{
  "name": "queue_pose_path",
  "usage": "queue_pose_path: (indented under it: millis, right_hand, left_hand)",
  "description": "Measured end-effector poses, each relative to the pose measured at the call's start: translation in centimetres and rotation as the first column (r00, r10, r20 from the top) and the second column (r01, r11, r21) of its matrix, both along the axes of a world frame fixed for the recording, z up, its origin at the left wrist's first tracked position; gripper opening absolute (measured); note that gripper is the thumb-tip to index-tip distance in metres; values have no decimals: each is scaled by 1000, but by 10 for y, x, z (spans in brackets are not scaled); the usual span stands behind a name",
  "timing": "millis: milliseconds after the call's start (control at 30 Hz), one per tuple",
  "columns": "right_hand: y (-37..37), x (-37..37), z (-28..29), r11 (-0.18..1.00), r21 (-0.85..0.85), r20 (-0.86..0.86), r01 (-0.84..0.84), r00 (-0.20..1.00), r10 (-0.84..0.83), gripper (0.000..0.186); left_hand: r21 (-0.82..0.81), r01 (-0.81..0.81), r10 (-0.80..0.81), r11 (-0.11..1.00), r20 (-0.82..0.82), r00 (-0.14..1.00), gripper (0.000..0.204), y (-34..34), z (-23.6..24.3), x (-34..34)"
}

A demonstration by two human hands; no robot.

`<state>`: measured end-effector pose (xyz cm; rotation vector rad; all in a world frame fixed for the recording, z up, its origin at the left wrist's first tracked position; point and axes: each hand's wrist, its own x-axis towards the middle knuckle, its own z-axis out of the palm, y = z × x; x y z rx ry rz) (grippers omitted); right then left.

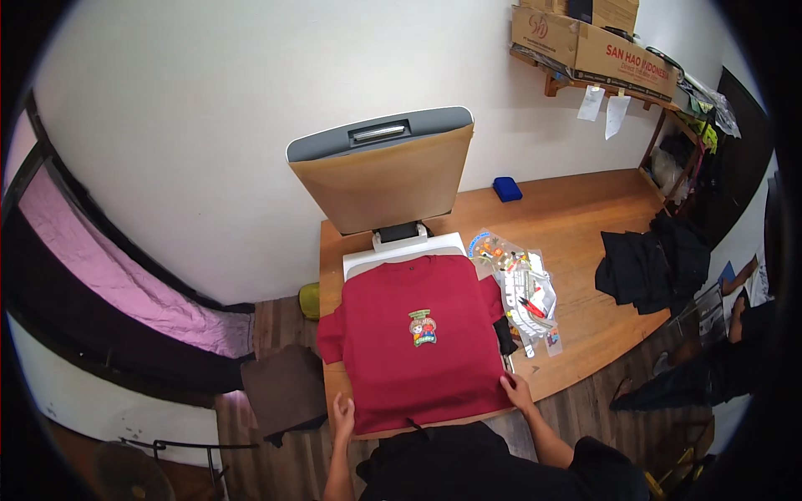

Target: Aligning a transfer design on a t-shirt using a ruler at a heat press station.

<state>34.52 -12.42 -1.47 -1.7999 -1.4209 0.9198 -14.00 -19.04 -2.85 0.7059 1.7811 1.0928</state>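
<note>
A red T-shirt [418,376] with a small cartoon print [423,327] lies flat on the base of a heat press, whose padded upper plate [380,179] is raised behind it. My left hand [342,411] is at the shirt's lower left edge, its thumb and forefinger apart. At the lower right edge, my right hand [515,389] grips the shirt. Right of the press are printed transfer sheets [526,288] and red-handled scissors [532,307].
The wooden table [576,351] also holds dark folded garments [635,267] and a blue case [507,189]. A shelf carries cardboard boxes [543,42]. Brown cloth [280,384] lies low on the left. A co-worker's leg [668,380] shows at the right, beside the table.
</note>
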Motion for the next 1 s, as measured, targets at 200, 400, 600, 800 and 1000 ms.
queue_pose_path:
  millis: [200, 400, 600, 800, 1000]
  right_hand:
    - [-35, 11, 2, 974, -215, -193, 68, 975, -110, 56]
    - [9, 32, 9, 974, -226, -21, 31, 999, -37, 62]
    - [-26, 45, -15, 736, -606, -213, -301, 953, 214, 75]
    - [-34, 48, 43, 887, -459, -415, -45, 894, -169, 44]
    - [-34, 29, 75, 676, -615, -416, -407, 895, 161, 63]
  left_hand:
    - [-137, 151, -143, 979, 69, 987, 62, -54, -4, -6]
    - [-49, 286, -273, 957, 178, 945, 65, -16, 3, -20]
    - [-199, 647, -521, 736, 444, 729, 111, -49, -3, -31]
    - [-192, 557, -520, 808, 215, 827, 76, -92, -18, -40]
    - [84, 357, -323, 930, -270, 907, 36, -75, -4, -30]
